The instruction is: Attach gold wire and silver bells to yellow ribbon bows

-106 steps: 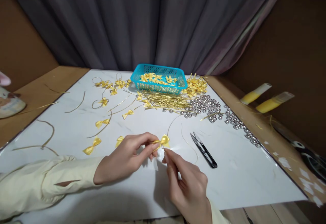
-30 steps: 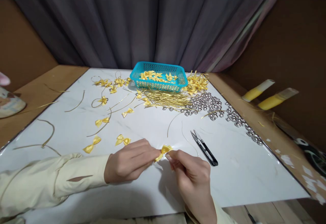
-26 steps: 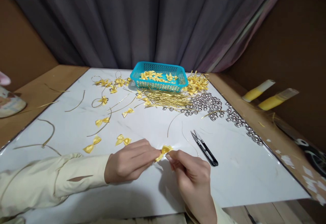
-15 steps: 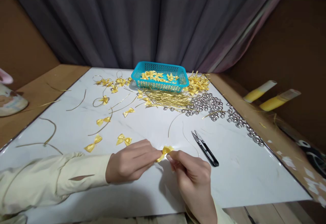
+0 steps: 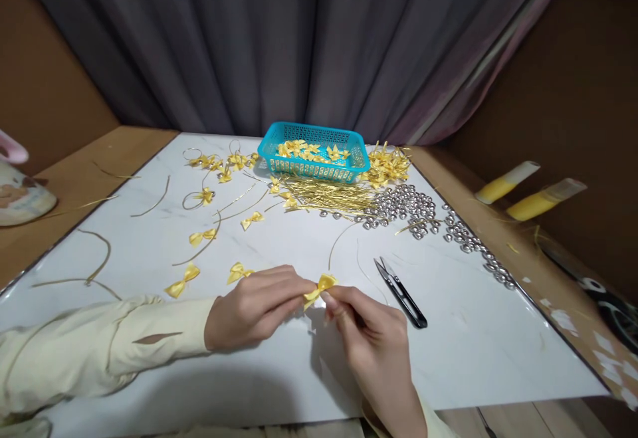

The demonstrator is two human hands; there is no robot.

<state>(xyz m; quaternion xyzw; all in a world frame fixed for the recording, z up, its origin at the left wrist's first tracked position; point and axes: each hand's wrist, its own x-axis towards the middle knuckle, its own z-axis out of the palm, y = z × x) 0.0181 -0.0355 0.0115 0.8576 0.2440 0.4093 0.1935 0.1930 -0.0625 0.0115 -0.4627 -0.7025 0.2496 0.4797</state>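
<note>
Pinching a small yellow ribbon bow (image 5: 319, 288) between them, the left hand (image 5: 254, 308) and the right hand (image 5: 371, 338) meet low over the near middle of the white marble-patterned board (image 5: 279, 252). The left fingertips (image 5: 304, 290) close on the bow's left side; the right fingertips (image 5: 329, 298) grip it from the right and slightly below. Both hands are curled into a fine grasp, and the bow is held just clear of the board, tilted with its right loop uppermost. The left forearm, in a pale yellow sleeve (image 5: 100, 345), lies across the board's near left part.

Just right of the hands lie black thread snips (image 5: 400, 283), apart from the right hand. Two thin gold wires (image 5: 349, 252) curve across the board between the snips and the hands. Left of the left hand lie loose yellow bows (image 5: 183, 280), one partly hidden behind the knuckles. At the far edge stands a turquoise basket (image 5: 314, 167) holding more bows; in front of it lies a bundle of gold wires (image 5: 329, 193), beside it a heap of yellow bows (image 5: 386, 165) and a spread of silver beads (image 5: 409, 207). Further bows, some on wire loops (image 5: 199, 195), are scattered at the far left. Two yellow tubes (image 5: 528, 192) lie on the wooden table (image 5: 90, 172) at the right, well apart from the hands.
</note>
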